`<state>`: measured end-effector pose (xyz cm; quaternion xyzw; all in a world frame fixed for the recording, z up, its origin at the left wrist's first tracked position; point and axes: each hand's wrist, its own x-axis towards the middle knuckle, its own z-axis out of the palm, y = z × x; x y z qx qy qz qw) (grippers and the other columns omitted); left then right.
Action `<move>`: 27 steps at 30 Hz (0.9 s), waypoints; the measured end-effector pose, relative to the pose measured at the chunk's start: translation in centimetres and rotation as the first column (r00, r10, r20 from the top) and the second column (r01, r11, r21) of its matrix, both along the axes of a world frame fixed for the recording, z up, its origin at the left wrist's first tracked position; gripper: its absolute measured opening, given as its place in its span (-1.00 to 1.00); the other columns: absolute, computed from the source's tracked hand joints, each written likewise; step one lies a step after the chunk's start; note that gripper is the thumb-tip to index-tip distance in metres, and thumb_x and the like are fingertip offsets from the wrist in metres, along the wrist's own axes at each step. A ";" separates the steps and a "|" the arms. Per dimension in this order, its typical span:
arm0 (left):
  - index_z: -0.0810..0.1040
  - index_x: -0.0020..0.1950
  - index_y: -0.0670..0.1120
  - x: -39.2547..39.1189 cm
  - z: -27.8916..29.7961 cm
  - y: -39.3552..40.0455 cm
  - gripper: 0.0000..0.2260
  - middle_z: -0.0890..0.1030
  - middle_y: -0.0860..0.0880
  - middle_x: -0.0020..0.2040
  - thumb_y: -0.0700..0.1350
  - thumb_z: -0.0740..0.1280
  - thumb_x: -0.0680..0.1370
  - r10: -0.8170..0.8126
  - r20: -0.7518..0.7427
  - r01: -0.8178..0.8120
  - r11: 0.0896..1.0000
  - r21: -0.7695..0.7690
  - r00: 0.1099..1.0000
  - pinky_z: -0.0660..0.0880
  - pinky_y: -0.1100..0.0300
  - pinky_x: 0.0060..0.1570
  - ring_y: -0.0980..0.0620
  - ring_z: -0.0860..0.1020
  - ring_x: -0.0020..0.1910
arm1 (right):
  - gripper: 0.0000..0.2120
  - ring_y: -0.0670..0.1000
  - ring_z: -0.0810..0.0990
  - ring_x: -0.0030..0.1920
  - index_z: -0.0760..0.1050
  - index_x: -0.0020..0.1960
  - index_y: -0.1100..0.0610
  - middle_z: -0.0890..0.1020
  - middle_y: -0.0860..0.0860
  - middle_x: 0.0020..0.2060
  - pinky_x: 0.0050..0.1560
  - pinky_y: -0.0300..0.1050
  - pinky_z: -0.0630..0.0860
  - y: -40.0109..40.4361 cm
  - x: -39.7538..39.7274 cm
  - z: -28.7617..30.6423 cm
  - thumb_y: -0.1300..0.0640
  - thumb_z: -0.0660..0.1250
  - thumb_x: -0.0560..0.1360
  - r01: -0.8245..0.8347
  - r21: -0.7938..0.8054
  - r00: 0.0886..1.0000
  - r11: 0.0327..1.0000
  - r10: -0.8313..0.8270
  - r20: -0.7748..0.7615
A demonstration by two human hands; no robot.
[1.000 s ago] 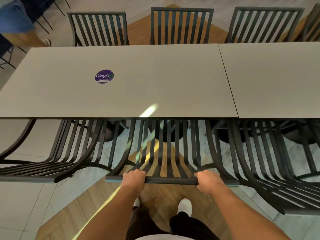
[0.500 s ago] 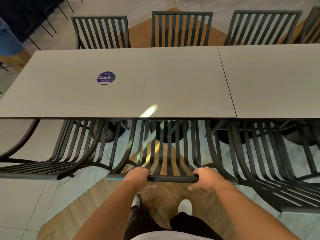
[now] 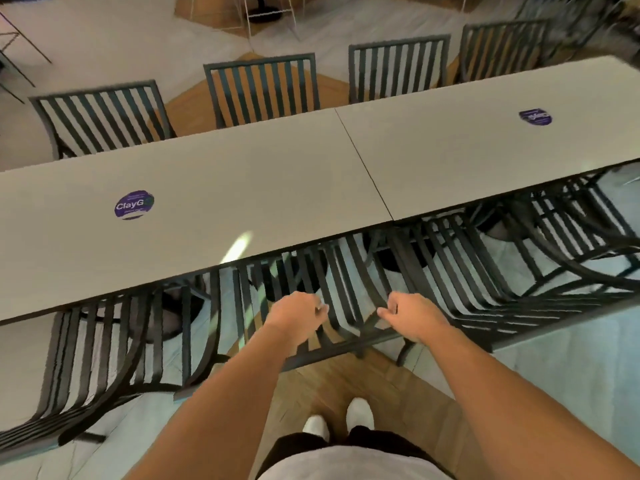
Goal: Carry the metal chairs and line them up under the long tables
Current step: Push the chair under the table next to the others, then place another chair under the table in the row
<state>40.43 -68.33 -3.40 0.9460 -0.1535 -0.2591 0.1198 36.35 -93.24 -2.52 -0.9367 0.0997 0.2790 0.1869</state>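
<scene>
A dark slatted metal chair (image 3: 346,349) stands right in front of me, its seat tucked under the long grey table (image 3: 242,188). My left hand (image 3: 298,313) and my right hand (image 3: 412,315) hover just above its backrest. Their fingers are loosely curled, hold nothing and are off the top rail. A matching chair (image 3: 104,358) sits under the table to the left. Another chair (image 3: 485,289) sits to the right under the adjoining table (image 3: 467,140).
Several slatted chairs line the far side, among them a left chair (image 3: 104,116) and a middle chair (image 3: 263,88). Each tabletop carries a purple round sticker (image 3: 134,205). My white shoes (image 3: 360,412) stand on wood flooring behind the chair. Thin stool legs (image 3: 263,12) stand at the far back.
Both hands have let go of the chair's top rail and lifted slightly above the backrest. My view has swung to the right, bringing more of the right table into sight.
</scene>
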 end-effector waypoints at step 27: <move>0.57 0.35 -0.10 -6.6 -2.0 -33.8 -0.63 0.68 -0.07 0.11 0.08 0.13 0.75 -0.033 -0.133 0.015 0.991 -0.135 0.991 0.61 0.02 0.05 -0.05 0.64 0.00 | -0.68 0.03 0.41 0.34 0.48 0.37 0.00 0.51 -0.05 0.29 0.25 0.01 0.48 -34.4 -9.3 -2.7 -0.09 0.21 0.67 0.034 -0.095 0.984 0.995 -0.017 0.178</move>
